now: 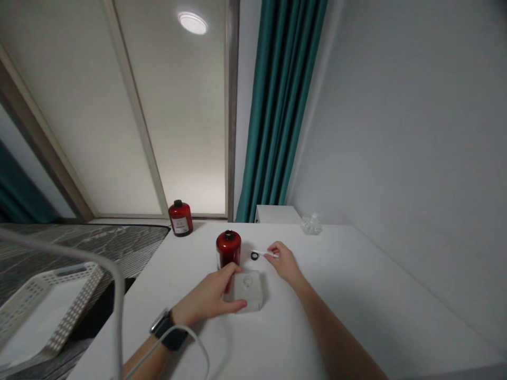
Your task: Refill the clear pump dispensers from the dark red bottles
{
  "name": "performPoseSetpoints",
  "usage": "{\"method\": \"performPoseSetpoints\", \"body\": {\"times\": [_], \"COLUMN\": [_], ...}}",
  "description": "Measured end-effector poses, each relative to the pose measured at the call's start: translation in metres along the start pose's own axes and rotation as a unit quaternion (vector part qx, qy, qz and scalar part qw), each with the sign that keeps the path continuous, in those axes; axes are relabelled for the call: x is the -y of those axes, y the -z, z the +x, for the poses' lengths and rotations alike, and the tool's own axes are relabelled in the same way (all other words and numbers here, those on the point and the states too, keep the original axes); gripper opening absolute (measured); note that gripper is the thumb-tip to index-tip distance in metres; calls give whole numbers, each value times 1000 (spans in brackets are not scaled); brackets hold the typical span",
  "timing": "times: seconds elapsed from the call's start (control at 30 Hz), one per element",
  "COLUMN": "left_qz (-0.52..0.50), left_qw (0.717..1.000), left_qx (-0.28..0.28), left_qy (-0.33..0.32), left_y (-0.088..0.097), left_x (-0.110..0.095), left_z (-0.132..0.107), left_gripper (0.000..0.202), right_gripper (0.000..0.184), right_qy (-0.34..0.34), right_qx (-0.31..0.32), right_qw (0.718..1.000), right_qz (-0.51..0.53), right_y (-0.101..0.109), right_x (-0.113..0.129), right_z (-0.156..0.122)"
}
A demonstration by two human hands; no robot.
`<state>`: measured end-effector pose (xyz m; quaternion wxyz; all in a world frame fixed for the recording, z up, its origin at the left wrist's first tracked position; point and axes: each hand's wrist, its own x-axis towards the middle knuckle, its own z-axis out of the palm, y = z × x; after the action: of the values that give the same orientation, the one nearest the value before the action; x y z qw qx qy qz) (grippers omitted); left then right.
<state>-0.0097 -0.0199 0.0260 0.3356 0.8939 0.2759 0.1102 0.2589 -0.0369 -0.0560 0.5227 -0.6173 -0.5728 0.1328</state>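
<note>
My left hand (209,295), a black-strapped watch (168,330) on its wrist, grips the left side of a white square box (247,291) on the white table (336,295). A dark red bottle with a black top (228,249) stands just behind that hand. My right hand (283,261) pinches a thin white stick (263,254) between its fingertips. The stick's tip points left, close to a small black ring (254,256) lying on the table.
A second red bottle with a white label (180,218) stands at the table's far left corner. A clear object (311,224) sits at the back edge. A perforated white tray (51,311) lies beyond the left edge, and a white cable (116,295) crosses the lower left. A wall borders the right.
</note>
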Motion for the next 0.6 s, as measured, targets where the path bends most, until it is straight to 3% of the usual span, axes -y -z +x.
{"method": "performPoseSetpoints", "body": {"times": [0.27, 0.6], "left_qz": [1, -5], "left_qw": [1000, 1000], "left_qx": [-3, 1], "left_qy": [-4, -6], "left_y": [-2, -1], "left_x": [3, 3], "left_z": [0, 0], "left_gripper": [45, 43], "right_gripper": [24, 26], "right_qy": [31, 41], "right_qx": [42, 24], "right_qw": [998, 996], "right_qz": [-36, -75], "right_y": [1, 5], "right_x": [4, -5], "right_z": [-3, 0]}}
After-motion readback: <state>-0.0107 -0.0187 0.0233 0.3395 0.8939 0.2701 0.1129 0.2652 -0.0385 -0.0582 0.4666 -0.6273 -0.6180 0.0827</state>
